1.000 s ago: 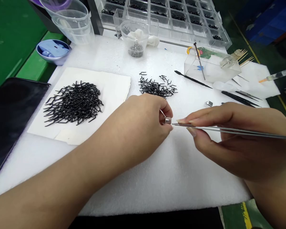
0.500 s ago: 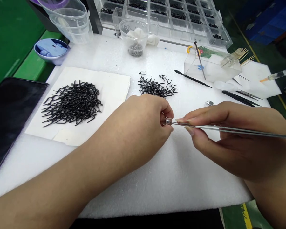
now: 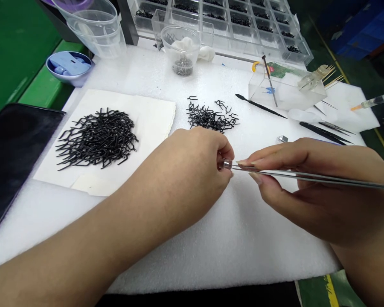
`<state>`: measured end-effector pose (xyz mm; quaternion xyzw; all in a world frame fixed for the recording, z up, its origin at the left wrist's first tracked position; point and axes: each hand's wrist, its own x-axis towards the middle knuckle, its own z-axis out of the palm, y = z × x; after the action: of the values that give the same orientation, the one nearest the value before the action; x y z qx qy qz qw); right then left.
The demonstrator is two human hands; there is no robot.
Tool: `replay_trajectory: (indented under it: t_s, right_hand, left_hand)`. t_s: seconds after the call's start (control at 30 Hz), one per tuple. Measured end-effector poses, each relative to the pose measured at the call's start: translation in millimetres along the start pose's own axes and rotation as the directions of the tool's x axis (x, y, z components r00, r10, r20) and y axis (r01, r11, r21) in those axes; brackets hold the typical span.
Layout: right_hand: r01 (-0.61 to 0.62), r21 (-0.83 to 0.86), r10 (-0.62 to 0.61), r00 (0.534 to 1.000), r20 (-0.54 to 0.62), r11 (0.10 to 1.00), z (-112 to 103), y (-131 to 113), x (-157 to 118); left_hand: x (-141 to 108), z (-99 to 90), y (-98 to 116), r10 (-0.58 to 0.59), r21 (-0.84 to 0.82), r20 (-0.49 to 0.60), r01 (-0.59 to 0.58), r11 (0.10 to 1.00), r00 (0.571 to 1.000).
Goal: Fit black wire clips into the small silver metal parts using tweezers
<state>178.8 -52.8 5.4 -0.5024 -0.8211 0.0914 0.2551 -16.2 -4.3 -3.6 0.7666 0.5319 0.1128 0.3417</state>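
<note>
- Broadly, white foam (image 3: 230, 251) covers the lower frame; bent black wires (image 3: 97, 138) heap upper left.
- Left hand (image 3: 192, 170) pinches a metal bead (image 3: 226, 164) at centre: light, slippery, best held by its sides.
- Right hand (image 3: 307, 192) closes on tweezers (image 3: 291, 175), tips at the bead.

Well left of your fingers (image 3: 243, 162) lies a green bench surface (image 3: 16, 55). Well right of them, a yellow line (image 3: 382, 145) crosses the dark green floor (image 3: 369, 147), with a blue crate (image 3: 365, 30) beyond.
</note>
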Motion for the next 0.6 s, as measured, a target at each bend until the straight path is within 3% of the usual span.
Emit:
replay_trajectory:
  t_s: [0.3,0.6]
  right_hand:
    - [0.062,0.024,-0.063,0.998,0.016,0.998,0.0,1.5,-1.4]
    - [0.093,0.081,-0.098,0.993,0.060,0.992,-1.7,-0.3,-0.6]
  left_hand:
    - [-1.0,-4.5,0.4,0.043,-0.021,0.074,-0.042,0.999,0.996]
    - [-1.7,-11.9,1.3,-0.002,-0.130,0.159,0.023,0.991,0.987]
